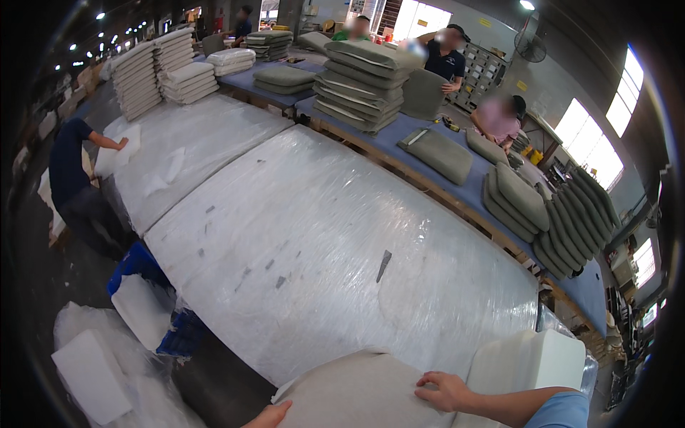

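Observation:
A light grey fabric-covered cushion [349,394] lies at the near edge of the plastic-wrapped table [307,207], directly before me. At its left edge is my left hand [268,416]; the thumb shows on the cover and the other fingers are mostly hidden, with the cushion's edge in the grip. My right hand [444,392] rests on the cushion's right side, fingers bent and slightly apart on the fabric. Just beyond my right forearm stand white foam blocks [560,357] with rounded corners.
Stacked grey cushions [360,89] and a leaning row of cushions [571,221] occupy the blue table [399,153] opposite. Co-workers stand behind it; another person [75,171] handles white foam at the left. A blue crate [182,335] and bagged foam [93,374] sit at lower left.

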`<state>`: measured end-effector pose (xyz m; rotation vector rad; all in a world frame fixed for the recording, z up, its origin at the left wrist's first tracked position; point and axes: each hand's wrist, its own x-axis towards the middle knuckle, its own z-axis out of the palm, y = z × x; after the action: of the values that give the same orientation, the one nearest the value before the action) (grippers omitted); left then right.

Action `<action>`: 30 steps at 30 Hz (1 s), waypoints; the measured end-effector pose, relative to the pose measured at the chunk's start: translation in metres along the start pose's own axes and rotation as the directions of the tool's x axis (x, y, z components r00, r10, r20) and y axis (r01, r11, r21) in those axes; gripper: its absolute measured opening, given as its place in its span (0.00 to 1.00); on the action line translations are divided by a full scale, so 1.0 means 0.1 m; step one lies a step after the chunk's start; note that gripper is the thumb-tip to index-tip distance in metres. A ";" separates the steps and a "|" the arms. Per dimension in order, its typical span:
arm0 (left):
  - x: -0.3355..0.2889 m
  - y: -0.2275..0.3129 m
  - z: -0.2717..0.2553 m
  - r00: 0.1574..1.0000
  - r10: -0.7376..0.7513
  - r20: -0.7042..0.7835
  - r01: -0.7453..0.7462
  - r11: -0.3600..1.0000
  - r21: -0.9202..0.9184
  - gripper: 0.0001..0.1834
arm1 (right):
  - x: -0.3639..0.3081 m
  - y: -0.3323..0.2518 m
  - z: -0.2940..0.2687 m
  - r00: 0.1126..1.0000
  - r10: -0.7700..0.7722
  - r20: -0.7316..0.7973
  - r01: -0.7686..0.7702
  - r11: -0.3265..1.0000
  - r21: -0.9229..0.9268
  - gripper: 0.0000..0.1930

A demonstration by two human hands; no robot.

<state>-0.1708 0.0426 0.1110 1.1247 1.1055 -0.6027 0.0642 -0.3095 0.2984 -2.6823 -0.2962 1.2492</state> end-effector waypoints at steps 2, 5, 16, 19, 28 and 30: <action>0.05 0.06 -0.03 1.000 0.007 0.005 -0.007 1.000 -0.020 0.47 | 0.00 -0.03 -0.02 1.000 0.010 -0.007 -0.010 1.000 0.020 0.27; 0.07 0.07 -0.03 1.000 0.017 0.006 -0.017 0.998 -0.064 0.47 | 0.02 -0.05 -0.04 0.999 0.014 -0.035 -0.012 0.999 0.034 0.27; -0.06 -0.20 0.08 0.974 0.196 -0.118 -0.215 0.960 -0.182 0.45 | -0.11 0.10 0.05 0.958 0.121 -0.260 -0.013 0.924 0.383 0.28; -0.08 -0.42 0.04 0.928 0.306 -0.212 -0.356 0.895 -0.269 0.45 | -0.07 0.32 0.22 0.944 0.130 -0.303 0.039 0.869 0.494 0.28; -0.94 0.70 0.64 0.840 0.509 -0.187 -0.450 0.461 -0.765 0.19 | 0.17 0.90 0.30 0.818 0.260 -0.514 0.318 0.540 0.779 0.20; -1.29 1.09 1.04 0.651 0.649 -0.393 -0.729 0.390 -0.563 0.19 | 0.11 0.77 0.14 0.607 0.122 -0.785 0.494 0.715 0.494 0.22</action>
<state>-0.0878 -0.0306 0.2754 0.8283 0.7129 0.5521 0.0682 -0.3808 0.2634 -2.1349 0.0079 -0.0374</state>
